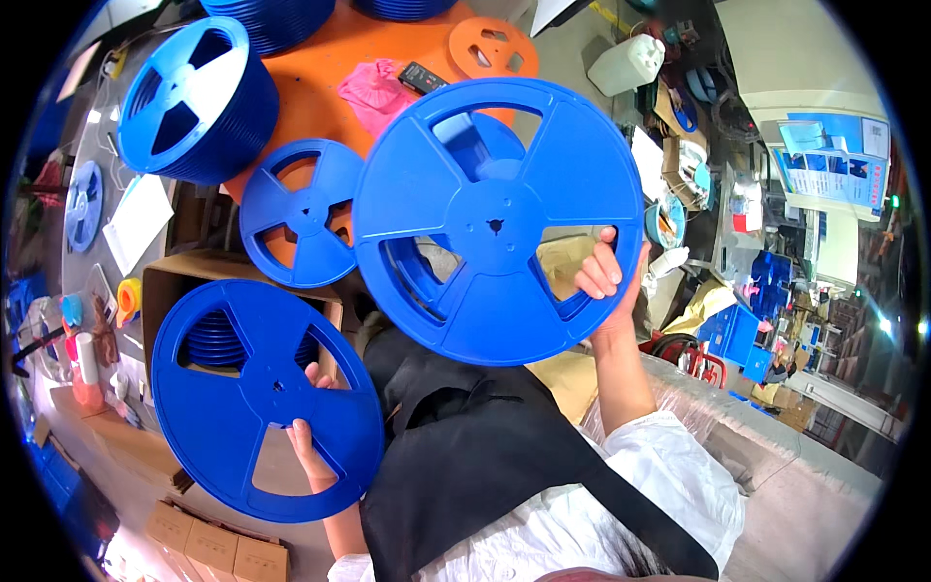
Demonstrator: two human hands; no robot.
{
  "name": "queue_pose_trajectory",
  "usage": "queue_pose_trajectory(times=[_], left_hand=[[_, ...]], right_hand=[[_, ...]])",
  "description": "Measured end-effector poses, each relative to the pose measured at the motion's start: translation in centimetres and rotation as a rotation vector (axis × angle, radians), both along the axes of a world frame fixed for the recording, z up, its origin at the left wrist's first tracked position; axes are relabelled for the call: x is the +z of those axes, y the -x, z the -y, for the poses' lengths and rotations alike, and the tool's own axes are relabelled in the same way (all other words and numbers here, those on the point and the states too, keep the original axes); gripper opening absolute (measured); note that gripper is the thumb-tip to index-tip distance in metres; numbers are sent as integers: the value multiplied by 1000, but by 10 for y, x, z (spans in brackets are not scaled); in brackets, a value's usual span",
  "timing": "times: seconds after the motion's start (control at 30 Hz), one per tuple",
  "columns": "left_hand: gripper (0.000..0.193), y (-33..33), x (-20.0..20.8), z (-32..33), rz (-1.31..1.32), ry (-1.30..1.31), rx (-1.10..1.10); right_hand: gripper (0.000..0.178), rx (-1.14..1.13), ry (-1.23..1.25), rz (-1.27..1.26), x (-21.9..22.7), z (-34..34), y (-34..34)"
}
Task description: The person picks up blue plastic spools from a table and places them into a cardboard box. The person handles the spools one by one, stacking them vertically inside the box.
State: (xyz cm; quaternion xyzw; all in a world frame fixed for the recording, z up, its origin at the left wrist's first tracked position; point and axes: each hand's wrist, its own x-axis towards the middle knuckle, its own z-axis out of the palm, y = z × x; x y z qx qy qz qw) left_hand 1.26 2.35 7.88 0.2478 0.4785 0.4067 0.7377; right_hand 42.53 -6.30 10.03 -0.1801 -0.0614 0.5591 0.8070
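My right hand [603, 274] grips a large blue plastic reel [495, 291] at its right rim, fingers curled through a window cut in the flange. That reel is raised facing me, and more blue plastic shows through its windows. Lower and to the left, my left hand [308, 448] holds a second blue reel [218, 417] by its inner side, fingertips showing in its openings. Behind this reel stands an open cardboard box [184, 264] with stacked blue reels [213, 341] inside. Another blue reel [303, 218] leans or lies at the orange tabletop's near edge; I cannot tell which.
On the orange tabletop [315, 82] are a tall stack of blue reels [238, 116], a pink cloth bundle [373, 92], a black handheld device [422, 78] and an orange reel [495, 48]. A white jug [628, 66] stands beyond. Small cartons [213, 545] sit lower left.
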Motion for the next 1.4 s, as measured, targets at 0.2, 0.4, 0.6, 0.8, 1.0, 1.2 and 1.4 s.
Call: queue_pose_trajectory(times=[0.2, 0.4, 0.6, 0.8, 1.0, 1.2, 1.4], left_hand=[[68, 28, 0, 4, 101, 15, 138], [64, 28, -1, -10, 196, 39, 248], [62, -14, -24, -47, -53, -86, 54], [43, -69, -3, -57, 730, 227, -210], [78, -40, 34, -69, 603, 140, -312], [83, -24, 55, -74, 839, 277, -403], [89, -25, 57, -80, 888, 333, -450]], right_hand=[[58, 116, -203, -79, 11, -23, 31], [58, 206, -238, -9, 29, -49, 50], [89, 409, 149, 741, 72, -78, 136], [89, 622, 278, 1352, 88, -83, 216], [48, 175, 481, 971, 104, -69, 185], [71, -69, 698, 1108, 93, -30, 127], [69, -116, 820, 1101, 95, -10, 122]])
